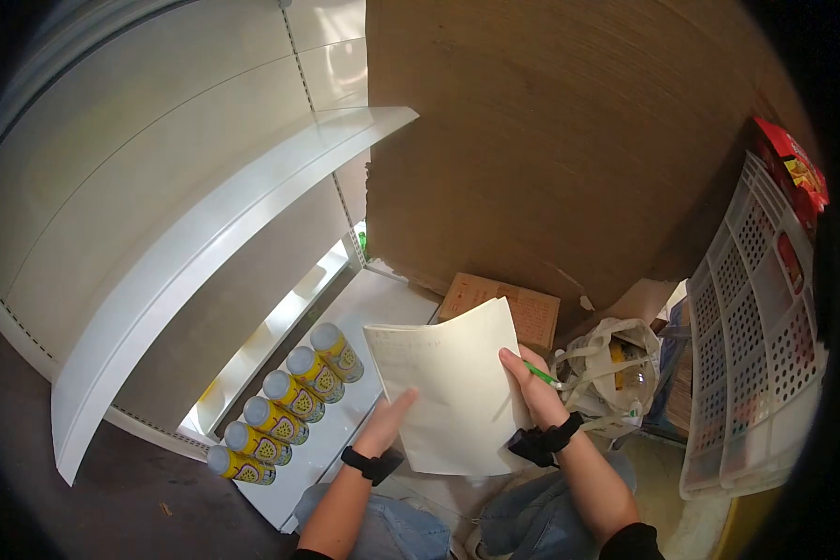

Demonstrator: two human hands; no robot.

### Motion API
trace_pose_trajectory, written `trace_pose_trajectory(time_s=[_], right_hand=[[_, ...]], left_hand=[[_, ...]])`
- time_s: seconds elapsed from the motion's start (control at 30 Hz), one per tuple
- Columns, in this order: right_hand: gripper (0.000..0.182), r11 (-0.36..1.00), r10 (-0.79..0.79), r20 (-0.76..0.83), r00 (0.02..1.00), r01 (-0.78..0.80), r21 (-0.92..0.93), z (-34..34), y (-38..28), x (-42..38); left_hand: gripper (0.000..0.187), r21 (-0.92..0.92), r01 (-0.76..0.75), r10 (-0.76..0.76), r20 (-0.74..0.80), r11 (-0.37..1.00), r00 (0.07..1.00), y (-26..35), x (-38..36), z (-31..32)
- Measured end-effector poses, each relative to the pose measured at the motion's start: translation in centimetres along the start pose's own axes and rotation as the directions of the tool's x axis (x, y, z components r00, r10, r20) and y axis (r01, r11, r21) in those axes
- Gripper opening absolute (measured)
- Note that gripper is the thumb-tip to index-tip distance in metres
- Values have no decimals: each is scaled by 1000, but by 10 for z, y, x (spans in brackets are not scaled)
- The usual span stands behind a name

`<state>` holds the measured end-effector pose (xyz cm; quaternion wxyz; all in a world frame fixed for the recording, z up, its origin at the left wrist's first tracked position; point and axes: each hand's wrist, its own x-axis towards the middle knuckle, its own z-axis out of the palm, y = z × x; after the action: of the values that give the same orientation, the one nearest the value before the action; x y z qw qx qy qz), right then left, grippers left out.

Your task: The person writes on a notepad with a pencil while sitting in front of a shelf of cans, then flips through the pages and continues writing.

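An open paper notebook (457,392) with pale pages is held up in front of me, a few faint marks near its upper left. My left hand (389,422) grips its left edge, thumb lying on the page and fingers hidden behind. On the right edge, my right hand (538,390) pinches the paper with its thumb and also holds a green pen (542,375), which points to the right. Both wrists wear black straps. Left of the notebook, several yellow cans (295,396) with grey tops stand in a row on the low white shelf (350,313).
A curved-looking white shelf (205,238) juts out above the cans. Behind the notebook lies a cardboard box (509,306), against a large brown board (551,140). To the right are a cream cloth bag (607,364) and a white perforated basket (747,336) with a red packet (793,168).
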<state>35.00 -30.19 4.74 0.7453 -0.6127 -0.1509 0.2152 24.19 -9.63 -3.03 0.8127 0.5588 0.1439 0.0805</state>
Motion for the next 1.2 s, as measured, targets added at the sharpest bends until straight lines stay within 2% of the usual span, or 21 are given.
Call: trace_pose_trajectory(time_s=[0.1, 0.17, 0.33, 0.53, 0.77, 0.97, 1.03, 1.2], right_hand=[[36, 997, -51, -20, 998, 50, -51, -2, 2, 2], [35, 991, -89, -33, 995, 85, -100, -3, 0, 3], [38, 974, -153, -111, 982, 131, -183, -5, 2, 7], [42, 958, -178, -91, 980, 152, -242, -11, 10, 11], [45, 961, -203, -85, 976, 182, -207, -12, 10, 12], [37, 966, -194, -96, 976, 174, -191, -12, 9, 11], [34, 955, -233, -67, 970, 215, -204, -14, 10, 12], [34, 950, -238, -56, 970, 221, -222, -13, 10, 12]], left_hand=[[51, 49, -8, 8, 8, 999, 1000, 2, 0, 0], [45, -12, -7, 6, -24, 1000, 1000, 5, -1, 4], [44, -60, 10, -12, -45, 998, 999, 10, -1, 7], [45, -72, 2, -3, -11, 997, 1000, 13, -2, 8], [45, -100, 25, -25, 7, 995, 1000, 12, -1, 8], [46, -93, 15, -13, 19, 996, 1000, 12, 0, 9], [46, -91, 14, -12, 17, 996, 1000, 10, 1, 8], [46, -78, 3, -3, 5, 997, 1000, 8, 2, 8]])
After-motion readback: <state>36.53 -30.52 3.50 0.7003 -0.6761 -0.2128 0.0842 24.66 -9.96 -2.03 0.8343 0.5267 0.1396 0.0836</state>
